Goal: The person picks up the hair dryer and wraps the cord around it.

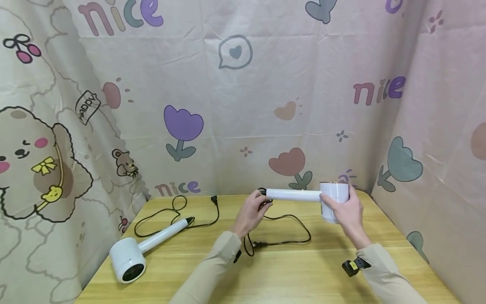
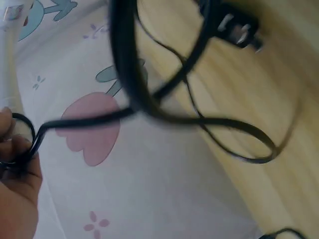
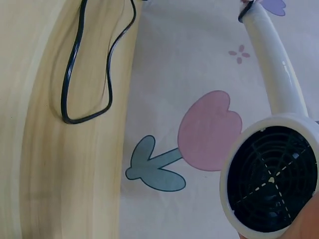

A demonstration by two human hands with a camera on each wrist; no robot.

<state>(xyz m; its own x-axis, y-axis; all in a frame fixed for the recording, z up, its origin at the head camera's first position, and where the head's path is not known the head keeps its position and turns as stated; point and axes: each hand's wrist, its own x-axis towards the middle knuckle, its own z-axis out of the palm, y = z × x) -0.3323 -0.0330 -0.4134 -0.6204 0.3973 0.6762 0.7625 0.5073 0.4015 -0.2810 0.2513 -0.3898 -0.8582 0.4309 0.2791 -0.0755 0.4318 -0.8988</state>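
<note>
A white hair dryer (image 1: 294, 195) is held up above the table, its handle level and pointing left. My right hand (image 1: 349, 212) grips the round head, thumb on the near side. At the handle's end, my left hand (image 1: 251, 212) pinches the black cord (image 2: 79, 122), which is looped around the fingers there. The right wrist view shows the dryer's dark round grille (image 3: 271, 179) with part of my hand at its edge. From my left hand the cord hangs down onto the table, with its plug (image 1: 260, 244) near the middle.
A second white hair dryer (image 1: 127, 255) lies at the table's left, handle pointing back right. Its black cord (image 1: 140, 226) curls behind it, with the plug (image 1: 214, 199) near the back edge. A printed curtain (image 1: 235, 105) surrounds the wooden table (image 1: 296, 274).
</note>
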